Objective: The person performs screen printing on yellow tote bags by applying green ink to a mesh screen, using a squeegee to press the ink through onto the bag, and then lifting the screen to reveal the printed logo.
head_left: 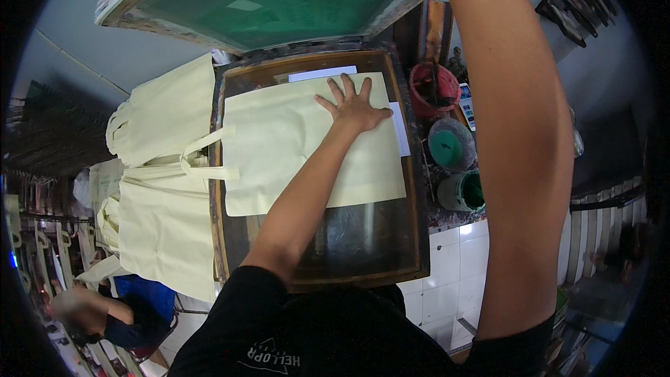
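My left hand (354,110) lies flat with its fingers spread on a cream fabric tote bag (279,146), near the bag's far right corner. The bag rests on a wood-framed glass board (370,237), its handles (222,173) toward the left. White card strips (322,73) show along its far and right edges. Above the far end, a screen-printing frame (272,3) with green mesh is tilted up. My right forearm (523,132) reaches up past the frame's right end; the right hand is beyond the top edge of the picture.
Stacks of cream tote bags (167,216) lie left of the board. To the right stand a red bucket (433,87), a tub of green ink (447,145), another ink bucket (460,190) and a phone (467,106). A person (115,314) sits at the lower left.
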`<state>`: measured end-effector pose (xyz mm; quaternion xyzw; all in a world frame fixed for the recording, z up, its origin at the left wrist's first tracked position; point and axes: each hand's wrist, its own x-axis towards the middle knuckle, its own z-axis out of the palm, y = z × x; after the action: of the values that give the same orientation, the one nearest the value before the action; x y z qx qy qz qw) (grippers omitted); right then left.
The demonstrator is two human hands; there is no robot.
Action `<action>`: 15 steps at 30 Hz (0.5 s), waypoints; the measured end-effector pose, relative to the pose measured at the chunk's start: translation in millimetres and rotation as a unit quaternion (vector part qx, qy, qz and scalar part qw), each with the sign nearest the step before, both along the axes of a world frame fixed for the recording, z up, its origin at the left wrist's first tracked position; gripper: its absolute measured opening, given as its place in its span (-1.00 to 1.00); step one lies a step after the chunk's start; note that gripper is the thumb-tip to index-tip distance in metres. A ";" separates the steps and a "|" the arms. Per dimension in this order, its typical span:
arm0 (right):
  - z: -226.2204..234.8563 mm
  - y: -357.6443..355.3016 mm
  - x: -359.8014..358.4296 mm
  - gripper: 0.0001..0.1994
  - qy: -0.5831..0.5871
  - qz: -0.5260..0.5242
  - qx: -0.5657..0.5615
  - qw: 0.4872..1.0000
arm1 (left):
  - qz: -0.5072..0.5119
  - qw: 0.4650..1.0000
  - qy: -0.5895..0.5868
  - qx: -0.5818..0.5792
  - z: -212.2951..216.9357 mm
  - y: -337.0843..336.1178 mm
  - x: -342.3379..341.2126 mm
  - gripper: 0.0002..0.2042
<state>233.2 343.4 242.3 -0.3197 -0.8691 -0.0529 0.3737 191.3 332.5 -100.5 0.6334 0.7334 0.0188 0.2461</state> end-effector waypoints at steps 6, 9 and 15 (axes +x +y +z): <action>-0.1 -19.4 4.1 -0.69 0.007 -0.004 -0.063 0.998 | -0.022 0.999 0.026 -0.018 13.6 17.2 -0.4 0.07; -12.5 -37.7 -1.6 -0.68 0.009 -0.001 -0.134 0.991 | 0.049 0.978 -0.110 0.172 16.5 -6.3 -25.1 -0.06; -108.1 -87.0 22.2 -0.81 0.016 0.029 -0.008 0.999 | 0.027 0.710 -0.633 0.307 95.7 -186.0 -103.2 -0.50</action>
<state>255.4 256.4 134.2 -0.2986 -0.8720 -0.0297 0.3867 88.1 146.6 -4.8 0.4936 0.3768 0.6461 0.4438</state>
